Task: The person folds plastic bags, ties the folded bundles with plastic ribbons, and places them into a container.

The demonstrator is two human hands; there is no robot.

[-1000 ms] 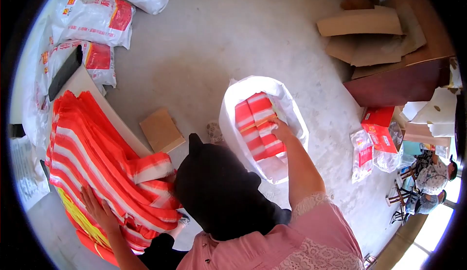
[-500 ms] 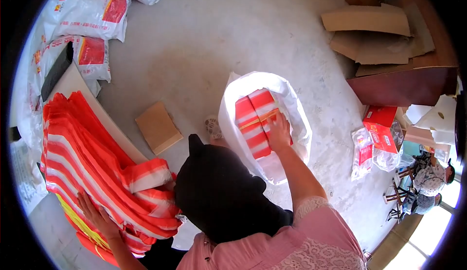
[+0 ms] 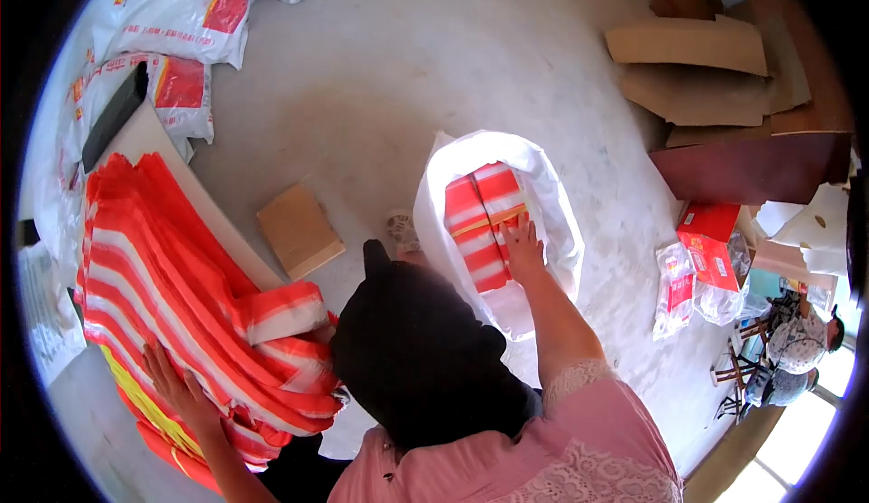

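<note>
My left hand (image 3: 181, 392) lies flat, fingers stretched out, on a large stack of red-and-white striped sheets (image 3: 172, 286) that look like folded fabric or plastic bags. A yellow cord or strip (image 3: 149, 408) shows along the stack's lower edge. My right hand (image 3: 523, 251) reaches into an open white sack (image 3: 566, 222). Its fingers are spread and rest on folded red-and-white striped bundles (image 3: 471, 222) inside, beside a yellow-orange band across them. Neither hand visibly grips anything.
A black-covered shape (image 3: 416, 349) lies between my arms. A flat cardboard piece (image 3: 299, 229) rests on the concrete floor. Printed white sacks (image 3: 172, 23) stand at left. Opened cardboard boxes (image 3: 688, 59) and a red box (image 3: 711, 240) are at right. Two people (image 3: 797, 344) sit farther right.
The view has shifted slightly. My right hand has moved a little toward me over the bundles, and its fingers look more spread. My left hand stays on the striped stack.
</note>
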